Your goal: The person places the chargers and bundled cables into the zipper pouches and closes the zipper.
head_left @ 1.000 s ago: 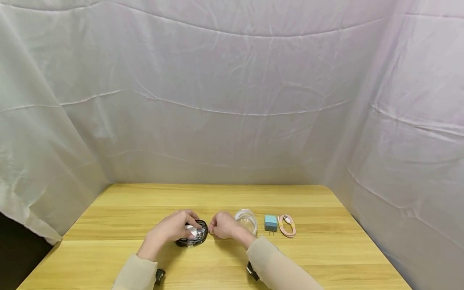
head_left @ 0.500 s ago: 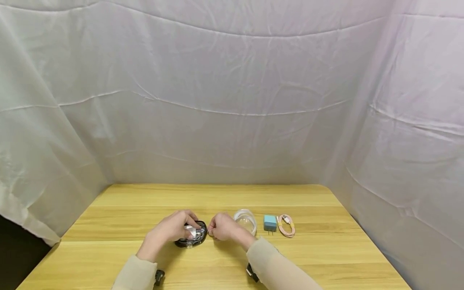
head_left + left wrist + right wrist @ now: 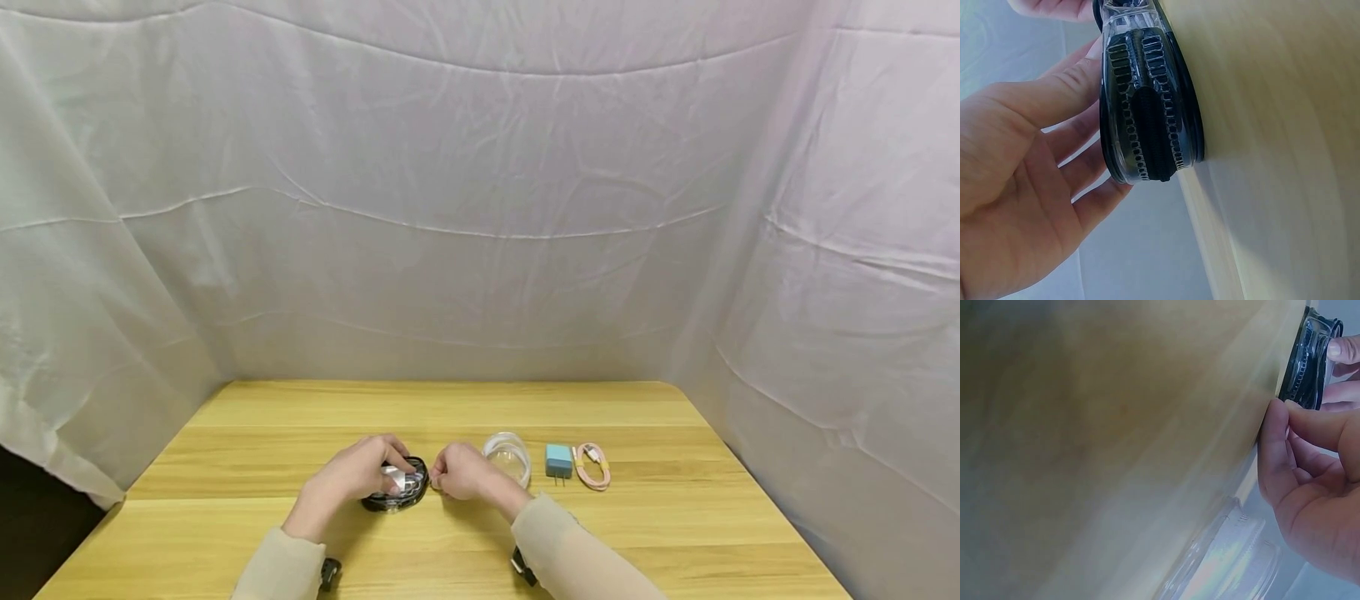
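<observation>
Pouch of clear plastic with black piping (image 3: 408, 486), oval, pale ladder-like rows down its side, just toward nine o'clock from the middle of the pale yellow wood-grain table (image 3: 420, 554). Held there at its ten o'clock by the bare left hand (image 3: 358, 468), thumb on one face and fingers on the other, grip narrowed to the pouch's thickness. At three o'clock, thumb and forefinger of the bare right hand (image 3: 463, 472) pinched together right at the pouch's edge, gap nil (exact bit between those tips too small to tell). Inside the pouch, something pale and crumpled, not clearly readable. Just past the right hand, toward two o'clock from the pouch, a round clear case with a whitish band (image 3: 506, 440), partly behind the wrist. Farther out toward three o'clock, a blue box-shaped charger with a darker lower face (image 3: 558, 461), metal prongs toward six o'clock; just beside it, a pink coiled cable with yellow ties (image 3: 596, 486), white plug near twelve o'clock of the coil. Beige sleeves (image 3: 281, 567) on both arms; at twelve o'clock behind the table, a wrinkled pale grey curtain (image 3: 480, 167).
</observation>
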